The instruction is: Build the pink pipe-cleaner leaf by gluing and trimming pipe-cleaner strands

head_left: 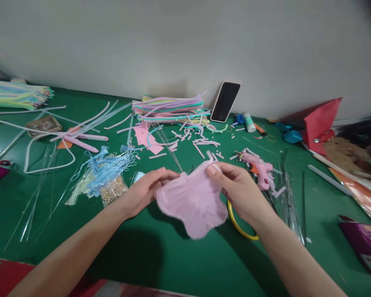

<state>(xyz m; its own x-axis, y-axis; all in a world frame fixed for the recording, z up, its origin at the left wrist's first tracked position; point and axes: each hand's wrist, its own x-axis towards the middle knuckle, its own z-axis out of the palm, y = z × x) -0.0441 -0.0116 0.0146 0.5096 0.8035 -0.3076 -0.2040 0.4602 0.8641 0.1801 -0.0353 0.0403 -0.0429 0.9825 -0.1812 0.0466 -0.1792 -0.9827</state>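
Observation:
A pale pink, fuzzy, wavy-edged piece [193, 202], like a fan or flower of pipe cleaners packed side by side, is held above the green table between both hands. My left hand [148, 187] is closed at its upper left edge, the fingers partly hidden behind it. Thumb on top, my right hand [235, 181] pinches the upper right edge. A short pipe cleaner end [209, 156] sticks up there. Below my right wrist lies a yellow ring-shaped thing [239, 225], partly covered. A pink glue gun [258, 167] rests just beyond that hand.
Pipe cleaner bundles [170, 109] lie by the wall, with cut pieces scattered in front. A phone [225, 102] leans upright there. Blue tassels [109, 167] and a bag of gold beads [113, 190] are at left. Thin clear sticks [289, 206] and a purple device [363, 243] lie right.

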